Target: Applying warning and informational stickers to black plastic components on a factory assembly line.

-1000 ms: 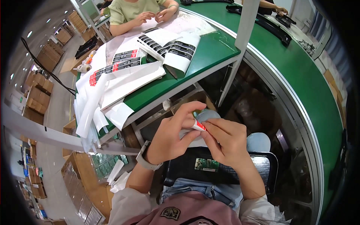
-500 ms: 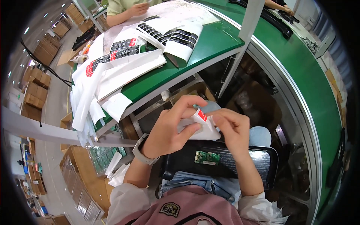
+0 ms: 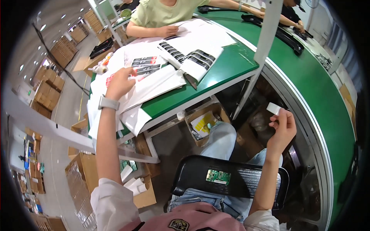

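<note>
Hands are no longer working together over the lap: left hand [image 3: 120, 82] is now reaching out to the label sheets [image 3: 143, 65] on the green table [image 3: 227, 65]; right hand [image 3: 283, 129] is swinging out right, pinching a small white slip [image 3: 274, 108].

My left hand [image 3: 120, 82] rests on red-and-black label sheets [image 3: 143, 64] atop white bags [image 3: 154, 86] on the green table [image 3: 227, 65], my right hand [image 3: 283, 129] pinches a small white label [image 3: 274, 108], and brown cartons [image 3: 50, 86] line the floor.
</note>
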`<state>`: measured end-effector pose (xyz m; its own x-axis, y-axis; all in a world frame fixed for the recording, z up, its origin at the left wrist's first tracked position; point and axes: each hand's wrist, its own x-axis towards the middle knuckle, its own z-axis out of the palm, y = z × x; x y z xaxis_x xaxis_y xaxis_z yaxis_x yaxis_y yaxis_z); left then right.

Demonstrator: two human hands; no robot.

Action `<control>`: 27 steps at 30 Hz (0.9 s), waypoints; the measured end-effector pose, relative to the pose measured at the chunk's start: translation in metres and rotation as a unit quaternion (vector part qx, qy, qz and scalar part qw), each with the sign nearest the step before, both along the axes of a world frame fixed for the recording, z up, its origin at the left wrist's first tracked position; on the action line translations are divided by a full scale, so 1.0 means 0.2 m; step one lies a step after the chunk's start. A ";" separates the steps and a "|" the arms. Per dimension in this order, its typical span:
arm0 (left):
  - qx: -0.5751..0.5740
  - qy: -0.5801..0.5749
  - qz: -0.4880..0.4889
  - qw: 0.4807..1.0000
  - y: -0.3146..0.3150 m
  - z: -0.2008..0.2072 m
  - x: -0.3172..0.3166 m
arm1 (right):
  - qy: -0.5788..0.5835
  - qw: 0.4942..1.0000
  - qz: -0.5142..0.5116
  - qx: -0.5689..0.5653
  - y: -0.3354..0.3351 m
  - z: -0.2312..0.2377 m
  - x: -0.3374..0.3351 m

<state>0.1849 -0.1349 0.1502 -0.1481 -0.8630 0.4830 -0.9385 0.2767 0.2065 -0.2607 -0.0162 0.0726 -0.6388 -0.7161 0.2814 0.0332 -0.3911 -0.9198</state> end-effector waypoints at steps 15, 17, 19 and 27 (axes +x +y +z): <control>0.091 0.345 -0.303 0.884 0.62 -0.17 -1.19 | 0.537 0.824 0.091 -0.156 0.32 0.03 0.20; 0.103 0.321 -0.341 0.878 0.61 -0.17 -1.18 | 0.461 0.879 0.088 -0.088 0.37 0.07 0.10; 0.123 0.277 -0.421 0.855 0.61 -0.18 -1.17 | 0.289 0.950 0.118 -0.003 0.38 0.11 0.01; 0.158 0.200 -0.485 0.836 0.62 -0.23 -1.18 | 0.274 0.935 0.217 0.065 0.39 0.12 -0.11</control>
